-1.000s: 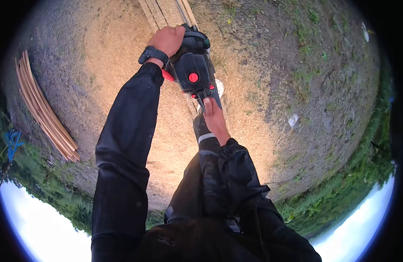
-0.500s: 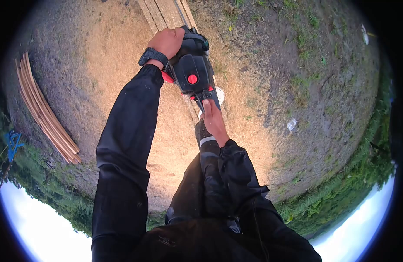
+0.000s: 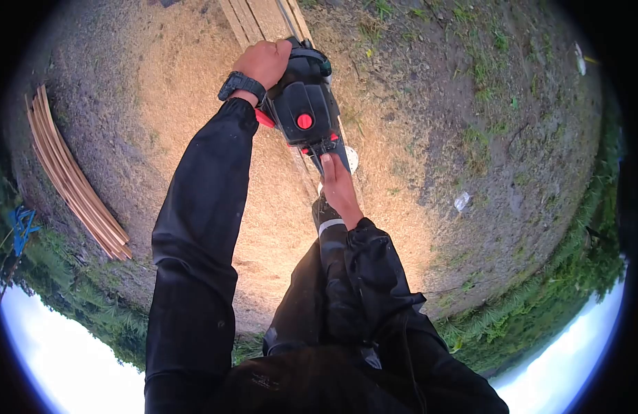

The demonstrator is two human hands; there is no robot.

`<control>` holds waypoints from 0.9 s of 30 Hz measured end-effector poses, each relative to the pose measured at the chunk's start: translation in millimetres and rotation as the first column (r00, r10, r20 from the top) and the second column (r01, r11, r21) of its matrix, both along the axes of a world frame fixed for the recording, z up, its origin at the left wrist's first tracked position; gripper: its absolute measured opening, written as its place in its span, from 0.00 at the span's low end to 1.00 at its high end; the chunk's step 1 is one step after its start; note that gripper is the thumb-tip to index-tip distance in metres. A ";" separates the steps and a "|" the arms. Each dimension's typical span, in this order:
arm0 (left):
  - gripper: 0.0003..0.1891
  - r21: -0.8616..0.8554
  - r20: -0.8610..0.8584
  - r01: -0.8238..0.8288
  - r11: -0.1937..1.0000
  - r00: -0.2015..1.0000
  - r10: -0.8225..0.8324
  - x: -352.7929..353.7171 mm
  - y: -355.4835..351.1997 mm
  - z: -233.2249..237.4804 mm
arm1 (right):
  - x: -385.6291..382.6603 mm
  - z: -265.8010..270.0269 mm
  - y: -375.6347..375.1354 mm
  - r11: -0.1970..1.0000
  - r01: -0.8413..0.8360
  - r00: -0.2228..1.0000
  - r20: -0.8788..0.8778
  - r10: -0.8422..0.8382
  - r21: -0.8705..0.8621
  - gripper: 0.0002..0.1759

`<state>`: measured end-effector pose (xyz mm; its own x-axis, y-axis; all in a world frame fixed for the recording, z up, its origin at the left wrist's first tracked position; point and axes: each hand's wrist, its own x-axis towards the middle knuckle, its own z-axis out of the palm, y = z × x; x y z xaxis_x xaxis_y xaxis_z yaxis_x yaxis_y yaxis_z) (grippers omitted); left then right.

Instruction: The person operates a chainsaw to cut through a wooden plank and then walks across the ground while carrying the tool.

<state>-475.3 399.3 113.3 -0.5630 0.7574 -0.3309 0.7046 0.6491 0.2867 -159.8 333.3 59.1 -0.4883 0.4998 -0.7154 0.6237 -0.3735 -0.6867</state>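
Observation:
A black chainsaw (image 3: 302, 107) with red parts lies over long wooden boards (image 3: 265, 19) at the top centre. My left hand (image 3: 265, 63), with a black watch on the wrist, is closed round the saw's front handle. Lower down, my right hand (image 3: 338, 188) grips the rear handle, its thumb lying along the top. The saw's body hides part of the boards, and its bar is mostly out of sight. My foot (image 3: 326, 210) is just below the right hand, near the boards' lower end.
Curved-looking wooden strips (image 3: 74, 176) lie stacked on the ground at the left. Sawdust (image 3: 195, 90) covers the ground around the boards. A white round object (image 3: 352, 159) is beside the rear handle. Crumpled clear litter (image 3: 462, 201) lies at the right, and blue material (image 3: 22, 229) at the far left.
The view has shifted very slightly. Both hands keep their grip, and the saw stays almost in place over the boards.

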 end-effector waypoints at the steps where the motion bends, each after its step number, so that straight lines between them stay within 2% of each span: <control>1: 0.26 0.000 0.000 0.000 1.000 1.000 0.000 -1.3 0.4 -0.9 | -2.6 0.0 0.7 1.000 0.000 1.000 0.000 0.000 0.000 0.28; 3: 0.19 0.102 -0.029 -0.022 0.995 0.999 0.025 -0.4 -0.8 -6.0 | -4.8 1.1 1.2 1.000 0.014 1.000 0.026 -0.014 -0.012 0.28; 7: 0.17 0.072 -0.029 -0.017 0.997 0.999 0.019 -14.8 3.1 -13.4 | -13.8 7.2 6.0 1.000 0.013 1.000 0.018 -0.013 -0.008 0.28; 9: 0.15 0.067 -0.090 0.116 0.991 0.990 -0.110 -17.1 3.2 -12.9 | -14.8 8.8 7.4 0.999 0.022 1.000 0.011 -0.022 -0.045 0.28; 10: 0.15 0.068 -0.091 0.116 0.991 0.990 -0.110 -20.3 3.8 -12.0 | -17.3 8.8 8.2 0.999 0.022 1.000 0.010 -0.022 -0.044 0.28; 12: 0.13 0.081 -0.155 0.223 0.971 0.966 -0.208 -25.8 8.1 -7.7 | -24.3 10.1 13.4 0.999 -0.015 0.999 0.047 0.014 0.028 0.28; 16: 0.12 0.065 -0.141 0.195 0.979 0.973 -0.185 -35.6 16.6 -5.0 | -34.0 14.7 25.6 0.999 -0.026 1.000 0.005 0.026 0.038 0.29; 18: 0.10 0.103 -0.047 0.017 0.995 0.999 -0.012 -39.0 18.3 -10.8 | -36.9 14.8 27.4 0.993 -0.026 0.999 -0.027 0.029 0.119 0.29; 19: 0.10 0.101 -0.050 0.017 0.995 0.999 -0.012 -41.6 17.2 -12.4 | -39.0 13.6 26.9 0.993 -0.025 0.999 -0.030 0.029 0.118 0.29; 21: 0.10 0.086 -0.117 0.160 0.983 0.982 -0.149 -43.3 17.2 -15.6 | -39.5 13.6 27.9 1.000 -0.015 1.000 0.005 0.015 0.017 0.29; 25: 0.10 0.086 -0.099 0.140 0.986 0.986 -0.131 -48.3 21.6 -11.4 | -43.6 13.2 29.2 1.000 -0.016 1.000 0.017 0.016 -0.016 0.30; 27: 0.11 0.026 -0.175 0.263 0.964 0.951 -0.255 -49.9 24.4 -6.2 | -46.0 6.7 27.6 1.000 0.020 1.000 -0.022 -0.020 -0.002 0.29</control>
<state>-525.2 423.7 107.2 -0.3896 0.8973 -0.2075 0.8876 0.4260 0.1753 -205.7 360.9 65.8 -0.4941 0.5080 -0.7055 0.6009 -0.3870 -0.6994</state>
